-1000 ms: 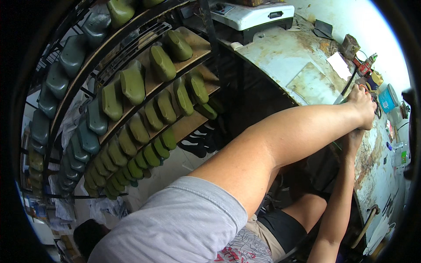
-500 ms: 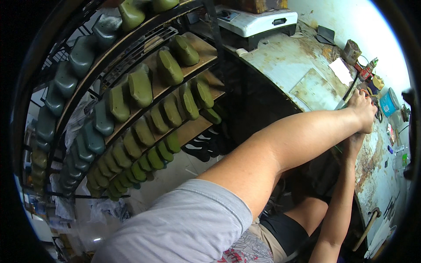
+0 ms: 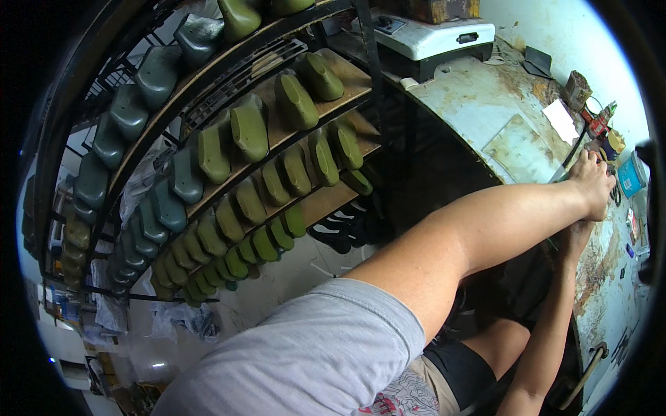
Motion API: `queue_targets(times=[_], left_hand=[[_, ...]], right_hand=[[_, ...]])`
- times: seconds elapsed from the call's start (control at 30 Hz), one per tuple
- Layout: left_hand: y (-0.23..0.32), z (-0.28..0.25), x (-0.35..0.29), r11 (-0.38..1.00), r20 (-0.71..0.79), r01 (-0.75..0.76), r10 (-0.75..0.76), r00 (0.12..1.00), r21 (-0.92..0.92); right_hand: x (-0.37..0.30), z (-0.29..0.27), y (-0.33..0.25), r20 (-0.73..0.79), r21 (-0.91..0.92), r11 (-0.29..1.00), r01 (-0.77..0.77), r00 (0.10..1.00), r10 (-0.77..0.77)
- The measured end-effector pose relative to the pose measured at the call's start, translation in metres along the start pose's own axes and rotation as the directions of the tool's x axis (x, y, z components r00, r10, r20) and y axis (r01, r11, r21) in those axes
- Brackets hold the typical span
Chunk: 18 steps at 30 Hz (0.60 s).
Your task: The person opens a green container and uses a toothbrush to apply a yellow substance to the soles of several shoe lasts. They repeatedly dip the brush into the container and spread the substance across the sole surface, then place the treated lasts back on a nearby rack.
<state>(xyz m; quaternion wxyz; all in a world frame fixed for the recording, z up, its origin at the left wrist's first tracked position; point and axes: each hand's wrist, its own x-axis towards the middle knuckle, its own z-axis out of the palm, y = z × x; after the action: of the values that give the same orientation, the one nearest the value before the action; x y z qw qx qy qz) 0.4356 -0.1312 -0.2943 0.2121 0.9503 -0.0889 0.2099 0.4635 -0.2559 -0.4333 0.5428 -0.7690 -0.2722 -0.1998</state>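
My left hand (image 3: pixel 594 186) reaches far out over the workbench, its fingers bent and seen from the back. What they close on is hidden. A dark, narrow strip (image 3: pixel 575 150) and a pale, blade-like piece (image 3: pixel 557 173) show just beside its fingers; I cannot tell whether they are held. My right hand (image 3: pixel 576 237) is close under the left one, its fingers hidden behind it. Scissors-like dark handles (image 3: pixel 616 196) lie on the bench beside the left hand.
A rack of green and grey-blue shoe lasts (image 3: pixel 250 132) fills the left. On the workbench (image 3: pixel 479 90) are a white machine (image 3: pixel 437 38), a flat board (image 3: pixel 524 144), a white paper (image 3: pixel 559 121), a red bottle (image 3: pixel 602 121) and a blue tub (image 3: pixel 630 177). A curved handle (image 3: pixel 590 374) sits at the bench's near edge.
The whole view has shifted, so the rack and bench sit further right in the picture. Both hands remain together at the same place on the bench.
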Motion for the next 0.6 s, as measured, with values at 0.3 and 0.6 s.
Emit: queue_targets(times=[0.3,0.6], left_hand=[[-0.003,0.004,0.001,0.989,-0.055,0.002,-0.01,0.998,-0.146],[-0.004,0.011,0.001,0.97,-0.245,0.008,-0.07,0.967,-0.245]], right_hand=[[0.0,0.001,-0.018,-0.008,-0.04,0.999,-0.013,1.0,0.012],[0.001,0.008,-0.048,-0.037,0.026,0.998,0.065,0.997,-0.064]])
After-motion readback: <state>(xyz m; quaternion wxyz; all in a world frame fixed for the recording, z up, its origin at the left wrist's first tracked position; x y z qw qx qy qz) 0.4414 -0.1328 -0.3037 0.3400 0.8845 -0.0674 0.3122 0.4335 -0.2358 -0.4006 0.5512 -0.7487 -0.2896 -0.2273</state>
